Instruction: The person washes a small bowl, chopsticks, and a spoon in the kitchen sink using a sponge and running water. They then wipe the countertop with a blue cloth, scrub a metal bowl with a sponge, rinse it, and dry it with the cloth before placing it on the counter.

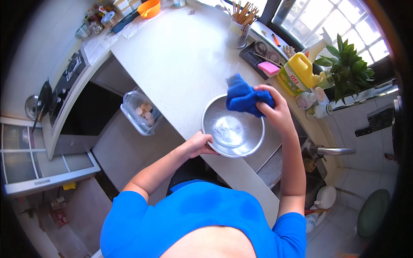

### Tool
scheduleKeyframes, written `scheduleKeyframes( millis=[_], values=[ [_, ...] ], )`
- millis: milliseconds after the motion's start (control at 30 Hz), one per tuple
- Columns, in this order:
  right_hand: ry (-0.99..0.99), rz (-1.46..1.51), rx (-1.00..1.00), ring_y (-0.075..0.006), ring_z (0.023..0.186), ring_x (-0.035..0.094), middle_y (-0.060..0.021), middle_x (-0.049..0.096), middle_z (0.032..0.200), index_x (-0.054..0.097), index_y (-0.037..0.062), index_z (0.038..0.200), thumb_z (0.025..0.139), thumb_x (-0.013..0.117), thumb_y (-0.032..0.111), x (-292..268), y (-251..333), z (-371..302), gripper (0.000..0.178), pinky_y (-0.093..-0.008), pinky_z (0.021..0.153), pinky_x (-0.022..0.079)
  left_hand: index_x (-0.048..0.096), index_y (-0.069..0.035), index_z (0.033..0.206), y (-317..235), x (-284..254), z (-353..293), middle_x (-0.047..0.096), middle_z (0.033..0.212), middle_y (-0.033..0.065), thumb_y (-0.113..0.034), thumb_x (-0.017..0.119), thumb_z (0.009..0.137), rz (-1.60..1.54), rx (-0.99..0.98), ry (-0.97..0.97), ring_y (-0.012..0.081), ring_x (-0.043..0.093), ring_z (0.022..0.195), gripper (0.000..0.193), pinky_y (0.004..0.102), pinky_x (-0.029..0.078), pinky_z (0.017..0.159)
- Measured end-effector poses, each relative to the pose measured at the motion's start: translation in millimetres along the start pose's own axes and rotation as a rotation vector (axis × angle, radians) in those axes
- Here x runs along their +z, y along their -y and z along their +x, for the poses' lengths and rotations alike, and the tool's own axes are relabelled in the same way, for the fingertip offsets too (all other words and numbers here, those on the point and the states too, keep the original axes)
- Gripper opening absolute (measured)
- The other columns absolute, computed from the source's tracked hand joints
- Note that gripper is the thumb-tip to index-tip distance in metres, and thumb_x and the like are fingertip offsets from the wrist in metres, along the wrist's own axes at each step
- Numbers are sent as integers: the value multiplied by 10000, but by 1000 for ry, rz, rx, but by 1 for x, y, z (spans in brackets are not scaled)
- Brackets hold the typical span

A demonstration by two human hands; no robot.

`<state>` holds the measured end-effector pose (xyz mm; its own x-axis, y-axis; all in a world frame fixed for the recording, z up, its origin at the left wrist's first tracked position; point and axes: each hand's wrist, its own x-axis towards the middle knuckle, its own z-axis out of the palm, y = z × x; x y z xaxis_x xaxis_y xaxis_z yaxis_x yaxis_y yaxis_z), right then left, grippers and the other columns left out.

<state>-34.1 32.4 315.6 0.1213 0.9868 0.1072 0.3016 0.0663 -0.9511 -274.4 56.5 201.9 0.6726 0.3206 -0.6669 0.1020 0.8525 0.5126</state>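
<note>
Two arms reach forward, left fingers gripping a metal bowl, right fingers clutching a blue cloth.

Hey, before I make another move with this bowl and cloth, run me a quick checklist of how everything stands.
1. Left hand gripping the steel bowl by its rim: ok.
2. Blue cloth in the right hand: ok, held bunched at the bowl's far right side.
3. Bowl's base resting on the counter: cannot tell, its underside is hidden.
4. Bowl's inside dry: cannot tell, the shine could be reflections or water.
5. Yellow jug and pink sponge apart from the bowl: ok, both lie beyond it near the window.
</note>
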Motion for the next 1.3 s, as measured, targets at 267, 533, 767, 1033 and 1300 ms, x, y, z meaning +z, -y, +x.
scheduleKeyframes(
  millis=[267, 533, 767, 1033, 1300],
  values=[
    [-466, 278, 292, -103, 853, 514, -25, 533, 925, 530, 59, 1065, 745, 569, 90, 4, -36, -25, 324, -241, 795, 422, 298, 154, 1126, -89, -88, 30, 520, 979, 253, 1, 389, 748, -44, 27, -22, 335, 605, 845, 418, 425, 532, 763],
    [-500, 360, 343, -123, 874, 515, -52, 521, 958, 496, 62, 1087, 756, 596, 82, 81, -86, 85, 347, -250, 770, 441, 228, 99, 1206, -169, -163, 8, 478, 1023, 231, 10, 397, 740, -9, 58, -95, 310, 596, 845, 503, 430, 541, 734],
    [-80, -793, 59, -436, 1171, 324, -235, 346, 1285, 427, 160, 1254, 692, 659, 265, 195, -153, 213, 617, -510, 984, 252, 288, 55, 1220, -170, -215, -75, 493, 1046, 208, 1, 430, 756, -146, 139, -318, 316, 578, 909, 488, 481, 517, 745],
    [-199, -956, -275, -398, 1195, 333, -186, 415, 1264, 484, 116, 1218, 721, 558, 303, 275, -210, 333, 536, -533, 988, 225, 396, 62, 1166, -122, -273, -166, 555, 1042, 197, -12, 418, 720, -474, 245, -591, 311, 589, 898, 453, 469, 509, 747],
    [76, -696, -405, -288, 1187, 381, -116, 508, 1196, 591, 110, 1089, 757, 596, 336, 445, -164, 415, 403, -429, 1024, 229, 364, 73, 1174, -131, -305, -200, 570, 983, 196, -28, 433, 714, -608, 461, -926, 315, 619, 803, 476, 431, 551, 668]
  ],
)
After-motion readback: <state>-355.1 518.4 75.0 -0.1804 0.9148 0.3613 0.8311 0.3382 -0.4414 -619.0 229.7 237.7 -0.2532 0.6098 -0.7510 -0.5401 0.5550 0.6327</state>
